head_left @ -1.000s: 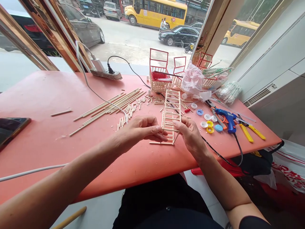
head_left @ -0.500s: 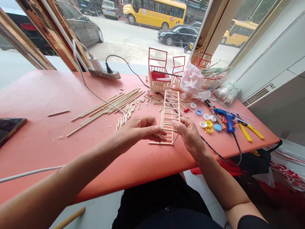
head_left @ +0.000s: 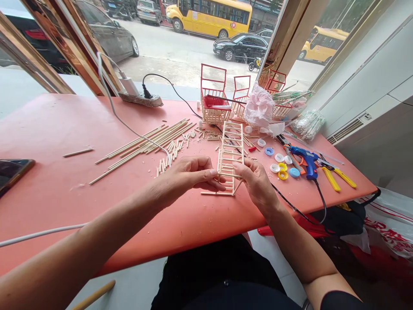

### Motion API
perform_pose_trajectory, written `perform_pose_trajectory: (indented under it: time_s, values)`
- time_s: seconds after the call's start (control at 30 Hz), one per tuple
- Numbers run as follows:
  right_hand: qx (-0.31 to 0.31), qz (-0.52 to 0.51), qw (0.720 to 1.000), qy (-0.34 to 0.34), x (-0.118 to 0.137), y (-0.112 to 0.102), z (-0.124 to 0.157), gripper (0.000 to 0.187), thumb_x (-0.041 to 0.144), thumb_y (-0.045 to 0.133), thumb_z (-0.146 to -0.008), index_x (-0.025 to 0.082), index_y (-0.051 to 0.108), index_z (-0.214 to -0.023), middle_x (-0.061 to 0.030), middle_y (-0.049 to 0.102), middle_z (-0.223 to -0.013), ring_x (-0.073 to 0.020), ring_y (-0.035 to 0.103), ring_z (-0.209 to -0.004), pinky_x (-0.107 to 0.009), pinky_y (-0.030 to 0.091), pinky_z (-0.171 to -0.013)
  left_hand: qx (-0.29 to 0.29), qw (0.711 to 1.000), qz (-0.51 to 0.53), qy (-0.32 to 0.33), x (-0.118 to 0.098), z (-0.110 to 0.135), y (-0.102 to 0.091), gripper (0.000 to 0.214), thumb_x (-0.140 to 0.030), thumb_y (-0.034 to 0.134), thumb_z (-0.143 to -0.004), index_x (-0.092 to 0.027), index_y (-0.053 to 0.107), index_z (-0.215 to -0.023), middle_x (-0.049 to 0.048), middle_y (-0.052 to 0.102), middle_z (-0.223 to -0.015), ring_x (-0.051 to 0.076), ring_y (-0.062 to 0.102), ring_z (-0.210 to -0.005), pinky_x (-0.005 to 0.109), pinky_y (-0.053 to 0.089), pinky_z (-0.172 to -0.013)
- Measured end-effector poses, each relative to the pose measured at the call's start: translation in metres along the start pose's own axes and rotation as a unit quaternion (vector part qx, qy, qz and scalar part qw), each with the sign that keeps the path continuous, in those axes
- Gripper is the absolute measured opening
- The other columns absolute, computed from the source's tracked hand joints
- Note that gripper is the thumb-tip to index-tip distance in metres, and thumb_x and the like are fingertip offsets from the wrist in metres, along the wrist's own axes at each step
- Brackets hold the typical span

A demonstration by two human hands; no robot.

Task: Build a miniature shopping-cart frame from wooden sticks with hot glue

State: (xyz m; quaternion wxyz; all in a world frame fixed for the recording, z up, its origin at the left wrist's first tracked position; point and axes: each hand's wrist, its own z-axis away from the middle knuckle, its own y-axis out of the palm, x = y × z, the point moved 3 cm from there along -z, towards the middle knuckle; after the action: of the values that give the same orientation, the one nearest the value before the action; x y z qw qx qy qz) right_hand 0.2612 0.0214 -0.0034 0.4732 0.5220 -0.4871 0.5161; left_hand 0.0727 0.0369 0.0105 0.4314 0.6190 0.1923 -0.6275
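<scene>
A ladder-like frame of thin wooden sticks lies on the pink table, its near end held between both hands. My left hand pinches the frame's near left side with thumb and fingers closed. My right hand grips the near right side, fingers curled round a rung. A loose stick juts out flat under the frame's near end.
Long wooden sticks and short cut pieces lie left of the frame. A blue glue gun, yellow-handled pliers, coloured bottle caps, finished red-framed stick carts, a power strip and a phone are on the table.
</scene>
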Motion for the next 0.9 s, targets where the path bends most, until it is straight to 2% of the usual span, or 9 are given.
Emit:
perform_pose_trajectory:
  time_s: [0.33, 0.9]
  values:
    - [0.011, -0.005, 1.000, -0.016, -0.0008, -0.0001, -0.0003, 0.032, 0.043, 0.069, -0.087, 0.022, 0.059, -0.066, 0.0014, 0.052, -0.066, -0.0165, 0.051, -0.071, -0.032, 0.044, -0.073, -0.001, 1.000, 0.003, 0.001, 0.0010, -0.0004, -0.0002, 0.030, -0.036, 0.081, -0.085, -0.013, 0.066, -0.075, 0.0146, 0.082, -0.091, 0.028, 0.080, -0.089, 0.042, 0.064, -0.088]
    - [0.002, 0.018, 1.000, -0.020, -0.0003, 0.0001, -0.0003, 0.037, 0.050, 0.069, -0.086, 0.022, 0.059, -0.065, 0.0014, 0.050, -0.065, -0.0168, 0.049, -0.071, -0.032, 0.044, -0.072, -0.004, 1.000, 0.016, 0.004, 0.0010, -0.0008, 0.0010, 0.030, -0.035, 0.082, -0.085, -0.013, 0.065, -0.074, 0.0138, 0.082, -0.091, 0.028, 0.081, -0.088, 0.039, 0.065, -0.085]
